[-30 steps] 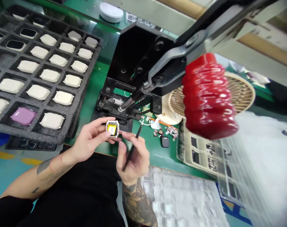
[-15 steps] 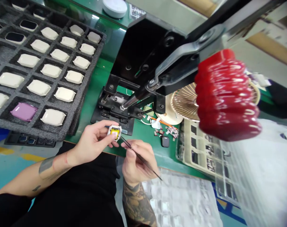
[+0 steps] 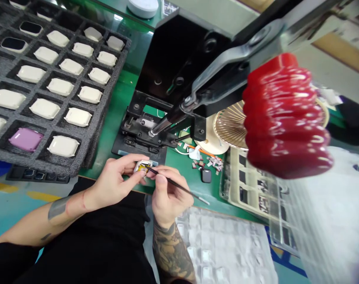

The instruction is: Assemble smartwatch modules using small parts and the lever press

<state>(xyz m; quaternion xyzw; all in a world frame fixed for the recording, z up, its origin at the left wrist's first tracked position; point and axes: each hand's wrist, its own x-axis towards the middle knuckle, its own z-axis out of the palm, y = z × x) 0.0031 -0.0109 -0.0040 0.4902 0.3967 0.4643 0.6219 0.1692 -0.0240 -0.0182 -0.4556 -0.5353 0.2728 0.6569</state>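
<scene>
Green workbench (image 3: 215, 192), job apparently midway: at centre frame a small, white, rounded-square case (image 3: 141, 167) lies open — yellow insides exposed, not yet covered — pinched by the left hand (image 3: 115, 180). The right hand (image 3: 171, 198) grips a slim black rod-like tool (image 3: 179, 185), tip at the opening.

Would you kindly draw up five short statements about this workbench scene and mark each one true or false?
1. The left hand holds a small open casing. True.
2. The right hand holds nothing. False: the right hand holds a thin dark tool.
3. A purple case lies in a compartment of the grey foam tray. True.
4. The large ribbed grip is yellow. False: the ribbed grip is red.
5. A small black rounded item lies on the green table. True.
</scene>
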